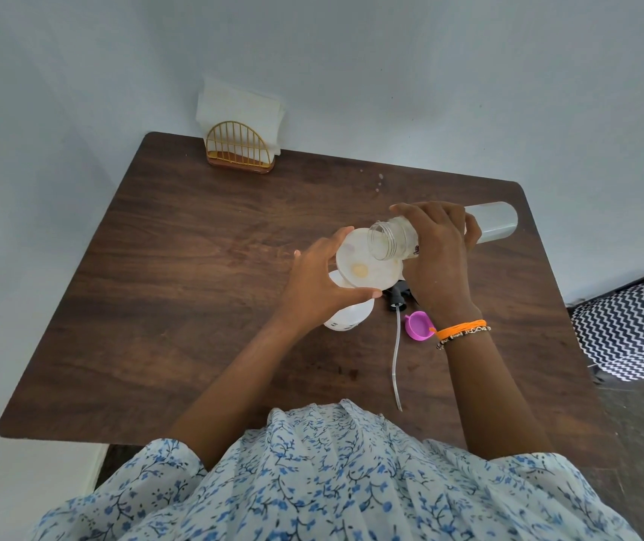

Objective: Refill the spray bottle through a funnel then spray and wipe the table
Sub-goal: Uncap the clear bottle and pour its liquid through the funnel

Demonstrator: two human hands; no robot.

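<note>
The right hand [435, 255] curls its fingers round a clear plastic refill bottle [445, 232], tipped almost flat with its open threaded mouth over a wide translucent white funnel [367, 263]; the left hand [320, 283] pinches the funnel's rim between thumb and fingers, steadying it on a translucent white spray bottle [347, 314] that stands near the middle of the dark wooden table [195, 267]. The likeliest trouble is a spill; the mouth sits at the funnel's far-right edge, so a quick tilt could send liquid over the rim. The funnel looks broad against the bottle beneath, so a slack pinch might tip both. The black trigger head with its clear dip tube [396, 326] and a pink plastic cap [418, 325] lie just beside the wrist; a careless withdrawal could sweep them away.
</note>
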